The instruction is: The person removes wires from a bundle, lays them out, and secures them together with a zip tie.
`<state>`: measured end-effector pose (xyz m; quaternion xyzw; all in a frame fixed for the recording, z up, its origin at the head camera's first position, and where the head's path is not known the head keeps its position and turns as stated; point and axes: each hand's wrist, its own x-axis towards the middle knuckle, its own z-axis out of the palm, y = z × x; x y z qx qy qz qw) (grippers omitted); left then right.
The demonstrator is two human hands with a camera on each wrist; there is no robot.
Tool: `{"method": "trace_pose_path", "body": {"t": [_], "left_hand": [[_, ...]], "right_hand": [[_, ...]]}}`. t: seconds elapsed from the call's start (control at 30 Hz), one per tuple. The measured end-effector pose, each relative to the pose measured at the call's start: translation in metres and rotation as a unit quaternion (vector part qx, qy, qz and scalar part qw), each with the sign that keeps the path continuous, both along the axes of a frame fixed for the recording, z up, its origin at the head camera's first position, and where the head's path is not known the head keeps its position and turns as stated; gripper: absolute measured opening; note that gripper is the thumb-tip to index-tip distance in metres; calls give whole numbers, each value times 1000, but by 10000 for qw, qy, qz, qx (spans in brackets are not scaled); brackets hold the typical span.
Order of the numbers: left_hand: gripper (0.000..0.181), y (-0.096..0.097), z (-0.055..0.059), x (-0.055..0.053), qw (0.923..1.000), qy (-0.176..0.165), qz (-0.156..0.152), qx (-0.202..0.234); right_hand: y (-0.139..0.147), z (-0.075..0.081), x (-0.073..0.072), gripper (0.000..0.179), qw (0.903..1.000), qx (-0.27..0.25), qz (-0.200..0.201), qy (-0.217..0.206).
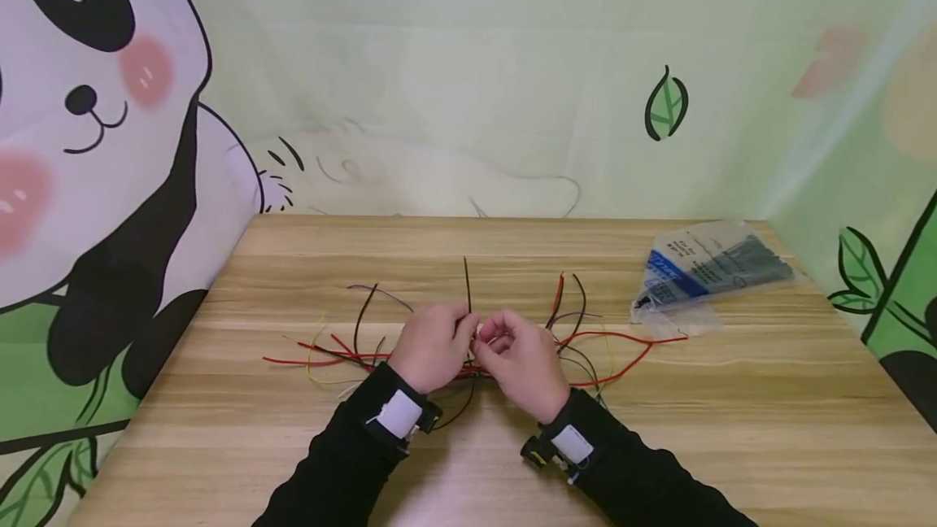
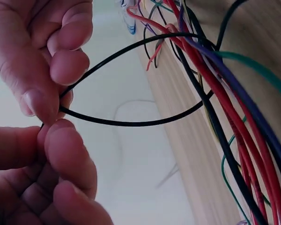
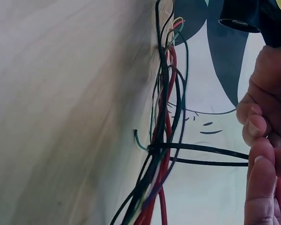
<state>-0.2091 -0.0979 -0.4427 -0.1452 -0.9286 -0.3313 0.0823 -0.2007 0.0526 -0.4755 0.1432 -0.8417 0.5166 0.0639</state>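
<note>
A bundle of red, black, purple and green wires (image 2: 234, 117) lies across the table, its loose ends fanned out left and right. Around it passes a thin black strap, apparently a cable tie (image 2: 136, 123), its two sides drawn together at my fingertips. My left hand (image 1: 435, 346) pinches the strap between thumb and finger. Right beside it, my right hand (image 1: 523, 364) pinches at the same spot, fingertips meeting the left ones. One straight black end rises beyond the hands in the head view. The strap's joining point is hidden by the fingers.
A clear plastic bag (image 1: 710, 267) with blue and white print and dark thin strips inside lies at the back right of the wooden table (image 1: 220, 446). Behind the table hangs a printed backdrop (image 1: 410, 88) with a panda and leaves. Both wrists carry small cameras.
</note>
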Motion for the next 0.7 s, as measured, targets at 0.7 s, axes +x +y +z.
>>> {"method": "trace_pose_path", "body": {"t": [0.7], "left_hand": [[33, -27, 11, -11, 9926, 272, 678, 970]], "right_hand": [[-6, -12, 4, 13, 9887, 505, 933, -1063]]}}
